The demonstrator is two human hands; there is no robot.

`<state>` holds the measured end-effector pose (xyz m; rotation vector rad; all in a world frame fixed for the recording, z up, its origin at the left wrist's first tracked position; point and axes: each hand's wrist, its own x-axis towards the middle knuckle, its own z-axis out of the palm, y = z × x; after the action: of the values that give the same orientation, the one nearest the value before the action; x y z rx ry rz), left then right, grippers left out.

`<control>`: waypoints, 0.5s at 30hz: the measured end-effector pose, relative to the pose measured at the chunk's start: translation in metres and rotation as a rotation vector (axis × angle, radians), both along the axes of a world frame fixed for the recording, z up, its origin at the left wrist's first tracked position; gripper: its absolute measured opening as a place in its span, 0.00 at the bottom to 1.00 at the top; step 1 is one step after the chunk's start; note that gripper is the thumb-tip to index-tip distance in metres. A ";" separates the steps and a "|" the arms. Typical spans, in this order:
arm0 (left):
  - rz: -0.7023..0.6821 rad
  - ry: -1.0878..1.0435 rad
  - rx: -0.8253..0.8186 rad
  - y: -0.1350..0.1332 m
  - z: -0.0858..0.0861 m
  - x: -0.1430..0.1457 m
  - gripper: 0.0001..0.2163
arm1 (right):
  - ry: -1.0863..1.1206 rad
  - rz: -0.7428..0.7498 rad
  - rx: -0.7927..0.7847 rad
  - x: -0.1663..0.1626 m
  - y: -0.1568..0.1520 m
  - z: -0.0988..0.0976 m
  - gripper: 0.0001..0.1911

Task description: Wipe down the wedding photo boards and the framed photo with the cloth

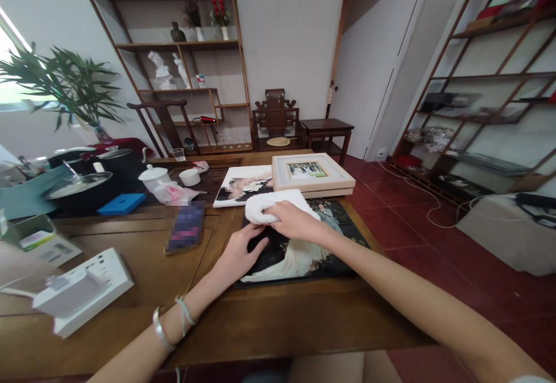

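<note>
My right hand (292,219) is closed on a folded white fluffy cloth (260,202), pressing it down on the upper left part of a large dark wedding photo panel (278,268). The panel lies flat near the table's front edge and shows a long white gown; my arm and the cloth hide part of it. My left hand (238,252) rests on the panel's left side, thumb and fingers apart, just below the cloth. Behind the cloth stand a smaller photo print (226,194) and a pale wooden picture frame (313,185), stacked on a similar one.
On the left of the wooden table (143,250) are a white power strip (117,273), a green box (41,241), a blue box (121,203), a dark pan (82,194), a white teapot (154,179) and a cup (190,177). Red tiled floor (417,255) lies to the right.
</note>
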<state>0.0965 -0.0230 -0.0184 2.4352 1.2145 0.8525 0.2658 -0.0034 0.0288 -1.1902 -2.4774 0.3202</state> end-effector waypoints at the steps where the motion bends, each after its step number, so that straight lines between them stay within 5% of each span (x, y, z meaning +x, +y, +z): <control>1: 0.002 0.001 0.001 0.001 -0.002 0.000 0.15 | 0.002 -0.013 0.006 0.010 -0.005 -0.003 0.17; 9: 0.080 -0.009 0.014 0.004 -0.013 0.001 0.19 | -0.044 -0.160 0.050 0.116 -0.033 -0.033 0.21; 15: 0.140 0.028 0.013 0.010 -0.017 -0.001 0.19 | -0.149 -0.115 0.131 0.126 -0.068 -0.043 0.19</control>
<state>0.0959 -0.0127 -0.0352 2.4022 1.4075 0.8696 0.3916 -0.0709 -0.0145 -1.3380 -2.4964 0.0379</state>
